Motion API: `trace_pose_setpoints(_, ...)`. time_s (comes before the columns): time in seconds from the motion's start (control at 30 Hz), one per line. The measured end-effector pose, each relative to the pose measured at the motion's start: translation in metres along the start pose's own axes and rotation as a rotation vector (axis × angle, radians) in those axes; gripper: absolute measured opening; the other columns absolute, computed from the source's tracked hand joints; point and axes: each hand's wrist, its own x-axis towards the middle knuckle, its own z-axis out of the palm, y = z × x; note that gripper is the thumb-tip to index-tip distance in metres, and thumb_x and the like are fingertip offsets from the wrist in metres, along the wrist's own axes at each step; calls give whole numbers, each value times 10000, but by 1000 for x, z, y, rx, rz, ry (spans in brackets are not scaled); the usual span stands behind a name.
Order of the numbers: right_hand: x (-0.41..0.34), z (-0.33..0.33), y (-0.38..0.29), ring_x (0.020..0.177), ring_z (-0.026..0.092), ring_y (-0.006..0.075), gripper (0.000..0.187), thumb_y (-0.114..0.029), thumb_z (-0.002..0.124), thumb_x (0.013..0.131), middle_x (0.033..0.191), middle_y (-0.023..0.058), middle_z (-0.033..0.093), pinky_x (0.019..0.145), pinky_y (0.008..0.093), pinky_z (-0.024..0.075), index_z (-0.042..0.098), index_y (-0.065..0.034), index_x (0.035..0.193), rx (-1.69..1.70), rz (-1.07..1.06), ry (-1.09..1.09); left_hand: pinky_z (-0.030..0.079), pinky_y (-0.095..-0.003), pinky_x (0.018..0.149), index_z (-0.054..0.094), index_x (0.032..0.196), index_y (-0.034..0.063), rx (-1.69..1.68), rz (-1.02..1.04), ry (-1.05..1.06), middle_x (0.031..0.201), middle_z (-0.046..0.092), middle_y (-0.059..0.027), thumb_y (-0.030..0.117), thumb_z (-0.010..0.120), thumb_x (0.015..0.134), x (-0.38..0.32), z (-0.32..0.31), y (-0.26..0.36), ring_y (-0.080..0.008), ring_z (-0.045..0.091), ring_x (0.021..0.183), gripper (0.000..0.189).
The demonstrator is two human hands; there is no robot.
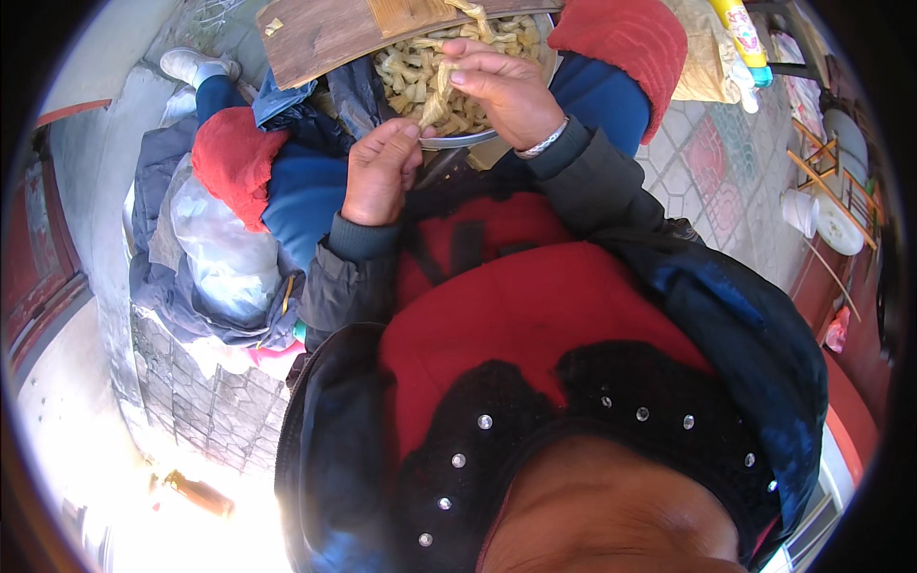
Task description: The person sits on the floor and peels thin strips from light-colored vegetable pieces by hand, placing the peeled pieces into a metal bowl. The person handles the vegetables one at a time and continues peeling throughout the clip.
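Note:
A pale yellow, twisted strip of what may be dried food (436,100) is stretched between my two hands above a round metal basin (458,140). My left hand (382,168) pinches its lower end between thumb and fingers. My right hand (512,97), with a braided bracelet at the wrist, holds its upper end at the fingertips. The basin is full of similar knotted pieces (405,75). A brown wooden board (322,36) lies over the basin's far left side, with one longer piece lying near its right end.
A dark plastic bag (356,89) lies left of the basin, by my red-covered knee. Farther left is a clear plastic bag (226,251) within dark cloth. At the upper right stand a sack (706,57) and a yellow packet (741,32). White buckets (799,213) and a wooden frame are at the far right.

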Motion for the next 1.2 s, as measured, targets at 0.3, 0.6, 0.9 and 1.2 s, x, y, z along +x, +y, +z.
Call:
trace_pose_setpoints(0.3, 3, -13, -33, 836, 582, 102, 346, -217, 628, 934, 985, 50, 638, 746, 281, 492, 588, -62, 1240, -680, 9, -318, 504, -393, 631, 644, 907, 71, 1193, 623, 276, 829, 643, -136, 169, 636, 885, 3, 13, 6, -347, 636, 751, 101)
trace_pose_setpoints(0.6, 4, -24, -30, 701, 604, 360, 189, -288, 608, 880, 702, 142, 597, 646, 442, 484, 633, -102, 896, -1069, -180, -424, 511, -360, 685, 671, 955, 44, 1298, 668, 205, 870, 657, -158, 132, 638, 890, 4, 7, 6, -336, 653, 803, 114)
trace_pose_setpoints(0.9, -5, -13, -33, 886, 606, 265, 220, -193, 655, 849, 951, 50, 639, 766, 375, 456, 633, -108, 1051, -1265, -543, -311, 511, -350, 669, 675, 935, 39, 1263, 654, 253, 834, 655, -154, 126, 641, 895, 4, 4, 3, -336, 652, 764, 102)
trace_pose_setpoints(1.2, 18, -19, -55, 879, 604, 281, 216, -222, 623, 866, 975, 66, 623, 738, 368, 467, 630, -114, 1054, -1448, -347, -734, 484, -346, 599, 666, 899, 41, 856, 433, 49, 719, 603, -154, 147, 630, 902, 13, 5, 1, -311, 609, 642, 112)
